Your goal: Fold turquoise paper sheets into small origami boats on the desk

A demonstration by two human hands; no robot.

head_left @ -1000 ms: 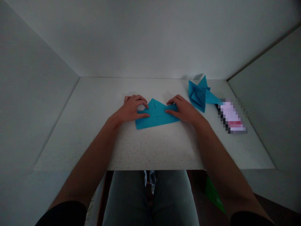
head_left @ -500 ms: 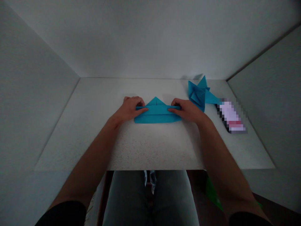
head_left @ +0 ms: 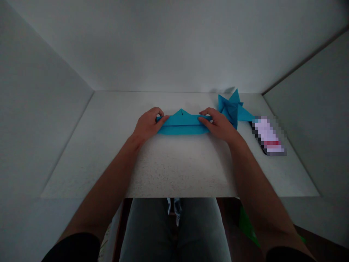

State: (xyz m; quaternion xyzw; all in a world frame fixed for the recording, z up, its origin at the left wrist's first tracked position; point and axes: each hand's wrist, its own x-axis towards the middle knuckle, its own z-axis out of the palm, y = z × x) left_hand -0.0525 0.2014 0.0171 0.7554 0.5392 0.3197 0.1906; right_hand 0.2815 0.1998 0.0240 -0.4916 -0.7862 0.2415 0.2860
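Observation:
A blue folded paper, shaped like a low triangle with a strip folded up along its bottom, lies on the white table. My left hand pinches its left end, fingers closed on the folded strip. At the right end, my right hand grips the paper in the same way. Both hands rest on the table with the paper stretched between them.
A finished blue paper figure with pointed tips stands at the back right. Beside it lies a phone-like object, blurred out. White walls close in the table on the left, back and right. My legs show below the front edge.
The paper was turned level and moved slightly away from me. The bottom strip has been folded up, so the triangle's tip shows less. Both hands shifted to its ends.

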